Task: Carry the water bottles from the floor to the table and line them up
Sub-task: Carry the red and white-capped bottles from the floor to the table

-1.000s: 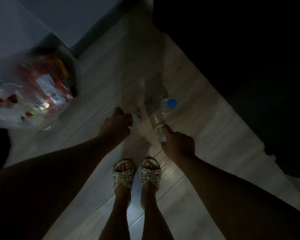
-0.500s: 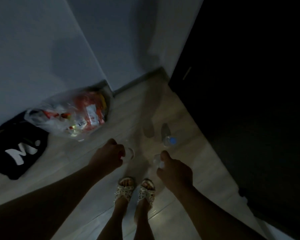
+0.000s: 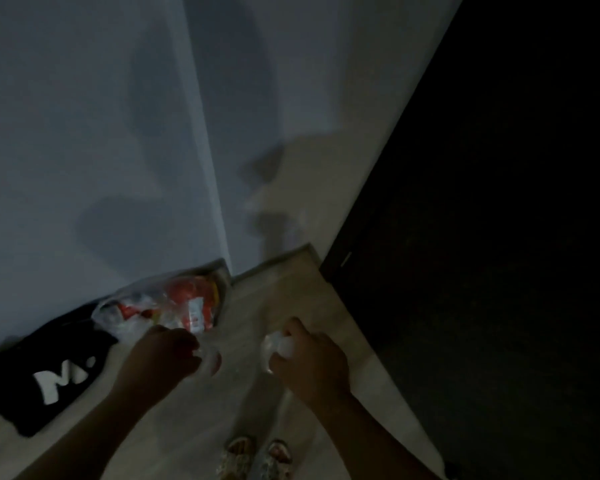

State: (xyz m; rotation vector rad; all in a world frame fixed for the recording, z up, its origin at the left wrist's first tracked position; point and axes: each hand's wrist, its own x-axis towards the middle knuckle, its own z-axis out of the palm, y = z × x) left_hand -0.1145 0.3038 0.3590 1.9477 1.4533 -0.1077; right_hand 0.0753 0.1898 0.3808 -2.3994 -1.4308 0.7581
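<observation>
The room is dim and the picture is blurred. My left hand (image 3: 163,356) is closed around a clear water bottle (image 3: 211,361), of which only the top end shows past my fingers. My right hand (image 3: 309,358) grips a second clear water bottle (image 3: 277,346), whose white-looking top pokes out above my thumb. Both bottles are held above the pale wooden floor, in front of my sandalled feet (image 3: 255,459). No table can be made out.
A clear plastic bag (image 3: 167,306) with red and white packets lies against the grey wall at the left. A black bag (image 3: 45,368) with a white letter M lies beside it. A large dark furniture block (image 3: 499,271) fills the right side.
My view has tilted upward, so more wall shows and the floor sinks lower. Both hands have lifted with their bottles. The blue-capped bottle seen on the floor earlier is no longer visible.
</observation>
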